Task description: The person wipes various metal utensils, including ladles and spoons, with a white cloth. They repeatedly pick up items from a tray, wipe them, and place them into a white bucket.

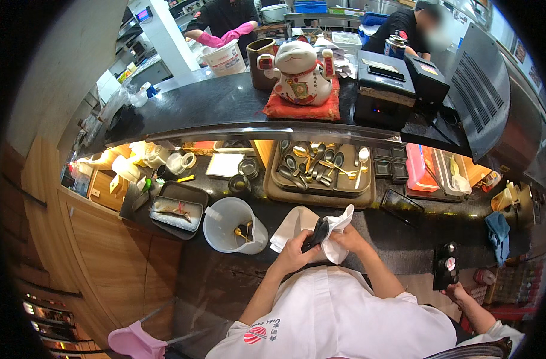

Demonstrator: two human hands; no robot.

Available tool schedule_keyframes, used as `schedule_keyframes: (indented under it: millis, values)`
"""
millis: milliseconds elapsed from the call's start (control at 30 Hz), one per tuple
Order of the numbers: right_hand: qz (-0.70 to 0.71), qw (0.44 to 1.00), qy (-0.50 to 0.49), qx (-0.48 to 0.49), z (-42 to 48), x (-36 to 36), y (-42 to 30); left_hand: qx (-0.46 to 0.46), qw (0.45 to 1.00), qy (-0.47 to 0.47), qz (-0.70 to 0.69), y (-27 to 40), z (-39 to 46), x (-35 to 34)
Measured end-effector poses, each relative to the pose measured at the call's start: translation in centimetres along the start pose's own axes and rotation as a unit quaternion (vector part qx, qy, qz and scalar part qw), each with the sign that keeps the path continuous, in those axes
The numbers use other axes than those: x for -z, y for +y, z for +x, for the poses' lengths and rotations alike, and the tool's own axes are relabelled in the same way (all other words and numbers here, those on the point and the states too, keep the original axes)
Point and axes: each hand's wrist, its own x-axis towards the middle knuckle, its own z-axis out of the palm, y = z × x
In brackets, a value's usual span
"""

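My left hand (pixel 298 253) grips a bundle of black utensils (pixel 316 234), probably spoons, in front of my chest. A white cloth or paper towel (pixel 338 244) is in my right hand (pixel 347 238), pressed against the bundle's right side. Behind them lies a sheet of white paper or cloth (pixel 295 220) on the counter. To the left stands a translucent plastic pitcher (pixel 219 224) with gold spoons (pixel 243 232) and dark pieces inside. Beyond my hands, a brown tray (pixel 317 197) holds many black, gold and silver spoons (pixel 317 164).
A tray with a wrapped item (pixel 172 213) sits left of the pitcher. A phone (pixel 402 206) and blue cloth (pixel 497 235) lie rightward. Another person's hand (pixel 457 291) holds a black tray (pixel 444 267) at right. A beckoning-cat figure (pixel 300 76) stands on the upper shelf; two people work behind.
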Motion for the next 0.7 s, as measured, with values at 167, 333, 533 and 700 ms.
schedule_keyframes:
  millis: [167,333,533,700]
  values:
    - [-0.172,0.976,-0.125,0.056,0.4,1.8,-0.2,-0.006,0.998,-0.030,0.053,-0.2,-0.3,1.6]
    - [-0.259,0.933,-0.189,0.163,-0.1,1.7,-3.4,-0.020,0.997,-0.031,0.063,1.1,-0.6,3.5]
    - [-0.263,0.883,0.015,0.387,2.9,2.6,-2.5,-0.025,0.967,0.099,-0.234,0.7,-1.0,0.2]
    - [0.041,0.932,0.165,0.319,6.8,1.3,1.9,-0.165,0.968,0.187,0.029,1.9,-0.3,-3.4]
